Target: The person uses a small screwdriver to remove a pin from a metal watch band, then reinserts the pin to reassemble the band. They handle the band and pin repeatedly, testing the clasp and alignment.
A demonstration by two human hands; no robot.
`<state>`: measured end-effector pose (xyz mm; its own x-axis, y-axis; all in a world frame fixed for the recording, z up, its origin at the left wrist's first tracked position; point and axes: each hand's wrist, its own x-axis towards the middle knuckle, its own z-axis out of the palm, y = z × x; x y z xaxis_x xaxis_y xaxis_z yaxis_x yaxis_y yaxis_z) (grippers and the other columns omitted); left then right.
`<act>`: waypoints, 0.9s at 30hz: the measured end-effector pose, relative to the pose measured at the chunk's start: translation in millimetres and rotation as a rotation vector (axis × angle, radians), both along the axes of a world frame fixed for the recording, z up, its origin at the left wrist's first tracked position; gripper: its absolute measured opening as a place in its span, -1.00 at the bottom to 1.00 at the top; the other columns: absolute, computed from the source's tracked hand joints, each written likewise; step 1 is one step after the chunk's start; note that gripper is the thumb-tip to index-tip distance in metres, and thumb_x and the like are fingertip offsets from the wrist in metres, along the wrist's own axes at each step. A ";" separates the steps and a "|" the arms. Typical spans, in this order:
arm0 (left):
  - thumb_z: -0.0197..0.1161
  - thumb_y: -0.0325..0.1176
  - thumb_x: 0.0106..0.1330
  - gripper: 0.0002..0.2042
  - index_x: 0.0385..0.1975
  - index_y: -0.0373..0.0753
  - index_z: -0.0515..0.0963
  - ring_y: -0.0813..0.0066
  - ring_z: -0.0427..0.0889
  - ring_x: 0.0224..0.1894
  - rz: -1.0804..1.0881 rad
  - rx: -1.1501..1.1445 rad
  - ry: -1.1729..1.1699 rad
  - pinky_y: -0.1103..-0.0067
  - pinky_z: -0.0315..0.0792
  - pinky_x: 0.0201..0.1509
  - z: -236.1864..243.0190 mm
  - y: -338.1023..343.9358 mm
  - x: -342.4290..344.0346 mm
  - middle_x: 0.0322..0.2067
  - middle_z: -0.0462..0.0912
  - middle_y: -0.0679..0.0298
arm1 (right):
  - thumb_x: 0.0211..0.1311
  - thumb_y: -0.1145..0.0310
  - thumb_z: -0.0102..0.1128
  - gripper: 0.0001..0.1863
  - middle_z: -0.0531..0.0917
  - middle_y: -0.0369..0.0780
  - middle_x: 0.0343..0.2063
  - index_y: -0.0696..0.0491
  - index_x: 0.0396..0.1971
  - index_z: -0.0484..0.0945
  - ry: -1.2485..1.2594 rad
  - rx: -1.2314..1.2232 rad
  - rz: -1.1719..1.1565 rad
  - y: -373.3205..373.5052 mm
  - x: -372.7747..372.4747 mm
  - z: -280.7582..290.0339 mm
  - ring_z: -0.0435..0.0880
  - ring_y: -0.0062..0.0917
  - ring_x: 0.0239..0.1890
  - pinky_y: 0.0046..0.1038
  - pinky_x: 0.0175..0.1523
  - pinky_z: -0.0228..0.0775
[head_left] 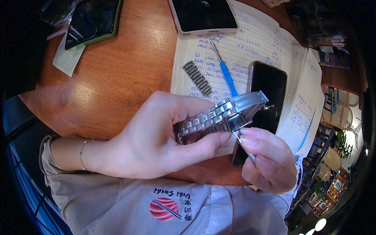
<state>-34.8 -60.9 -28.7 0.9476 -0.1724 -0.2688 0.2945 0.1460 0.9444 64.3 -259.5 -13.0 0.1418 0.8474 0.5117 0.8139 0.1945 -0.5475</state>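
My left hand (152, 137) is wrapped round a silver metal watch bracelet (209, 116), its thumb pressing along the near side. The folding clasp (250, 100) of the bracelet sticks up on the right. My right hand (270, 160) pinches a thin metal tool (248, 152) between thumb and fingers. The tool's narrow tip meets the bracelet near the clasp, by my left thumb. Just beyond the hands, a short strip of metal links (197, 78) and a small blue-handled screwdriver (226, 74) lie on an open notebook (258, 29).
A dark phone (270, 80) lies on the notebook, partly under my right hand. A white-edged device (205, 15) sits at the far edge of the page. Far left, a green-cased phone (94, 23) overlaps a paper slip (68, 58) on the wooden table (133, 58). A blue pen (307, 129) rests at the right.
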 end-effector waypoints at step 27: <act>0.21 -0.41 0.21 -0.57 0.06 -0.38 0.31 0.61 0.54 -0.34 0.003 -0.319 0.276 0.71 0.44 -0.26 10.6 5.0 9.8 -0.33 0.57 0.26 | -0.38 0.45 0.19 -0.67 0.14 -0.34 -0.72 -0.12 -0.43 0.64 -0.487 -0.408 -0.317 14.0 13.0 25.6 0.21 -0.55 -0.70 -0.52 -0.64 -0.01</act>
